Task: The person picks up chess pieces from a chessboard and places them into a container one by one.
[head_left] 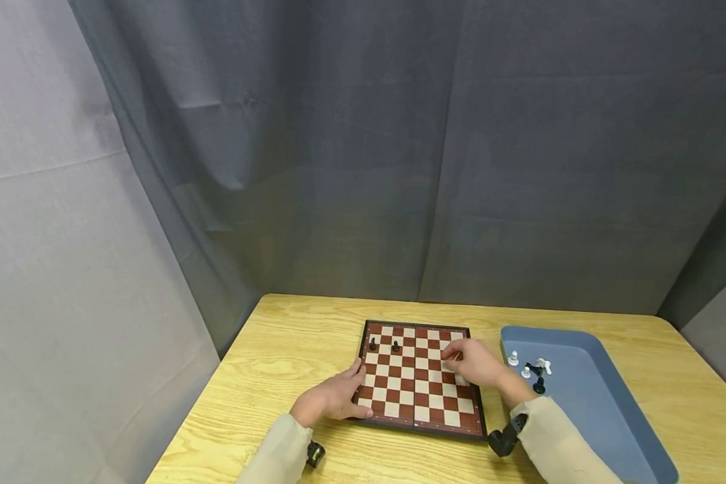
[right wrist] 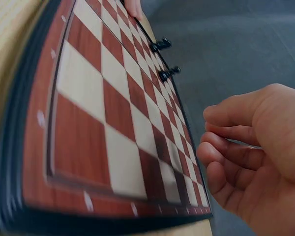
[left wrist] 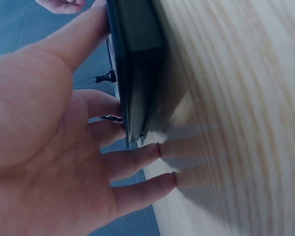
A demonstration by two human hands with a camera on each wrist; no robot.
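Note:
A red and cream chessboard (head_left: 423, 383) with a dark rim lies on the table. Two black pieces stand on its far left part: a pawn (head_left: 396, 347) and, left of it, a knight (right wrist: 161, 45). My left hand (head_left: 339, 393) spreads over the board's left side, thumb on the near left rim; in the left wrist view two straight fingertips (left wrist: 168, 181) touch the table. My right hand (head_left: 474, 363) hovers over the board's right half, thumb and index tips close together, the other fingers curled. Whether a small piece is pinched there I cannot tell.
A blue-grey tray (head_left: 626, 410) stands right of the board, under the right forearm. Several white and black pieces lie or stand at its left side, among them a white pawn (head_left: 513, 359). Grey curtains (head_left: 363, 148) hang behind the wooden table (head_left: 218, 417).

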